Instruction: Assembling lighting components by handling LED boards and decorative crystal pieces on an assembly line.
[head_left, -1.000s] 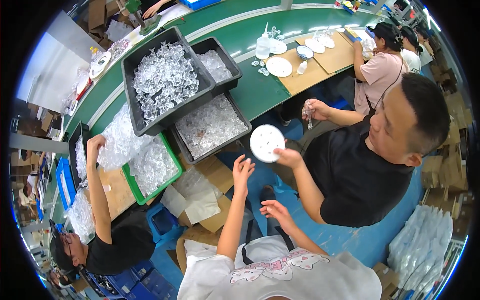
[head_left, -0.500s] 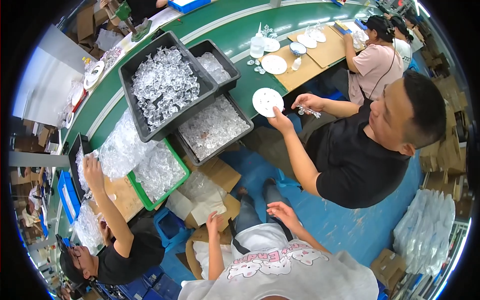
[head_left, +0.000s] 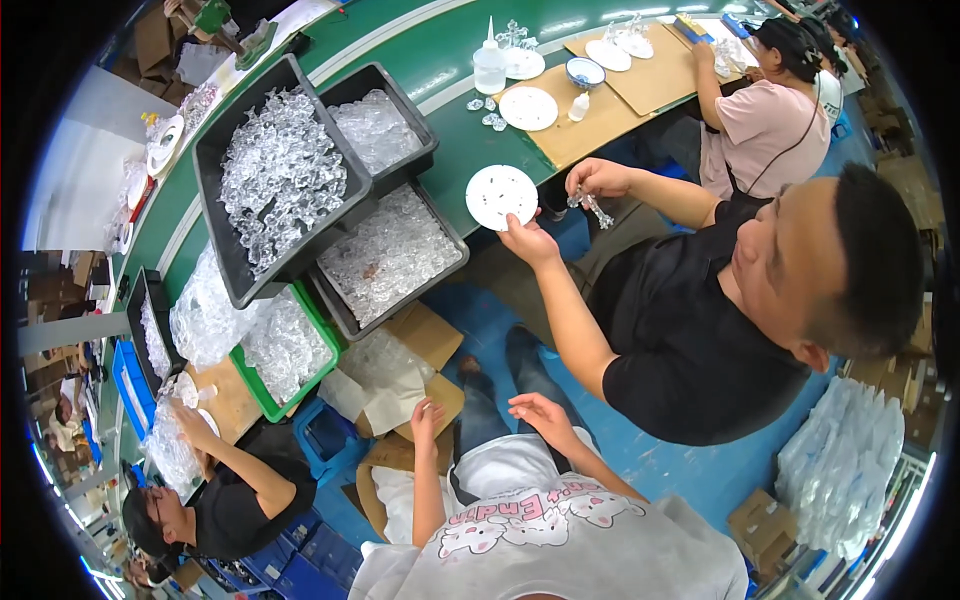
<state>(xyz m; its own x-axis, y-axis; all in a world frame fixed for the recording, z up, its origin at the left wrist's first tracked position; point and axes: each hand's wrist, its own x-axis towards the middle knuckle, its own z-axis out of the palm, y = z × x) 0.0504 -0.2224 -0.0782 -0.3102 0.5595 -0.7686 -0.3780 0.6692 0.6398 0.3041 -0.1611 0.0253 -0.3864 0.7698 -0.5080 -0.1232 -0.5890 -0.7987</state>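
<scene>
Green rectangular plastic tray (head_left: 308, 386): beyond the left forearm; probably stiff, weighty when full; best gripped by opposite rims.
Clear faceted plastic pieces (head_left: 285, 340): heaped inside; likely light, hard, slippery; best pinched singly.
Creased white sheet (head_left: 388, 408): near the left hand, beside a brown cardboard flap (head_left: 450, 395); likely soft, easily crumpled; best lifted by a corner.
Left hand (head_left: 428, 418): raised, loosely open, nothing visibly held.
Round white dark-speckled disc (head_left: 500, 190): ahead, in a co-worker's hand (head_left: 530, 242); seemingly light, stiff; best held by the rim.
Right hand (head_left: 545, 415): fingers loosely extended, nothing held.
Clear branched ornament (head_left: 597, 210): in the co-worker's other hand (head_left: 600, 178); arms probably fragile; best held by the stem.
</scene>
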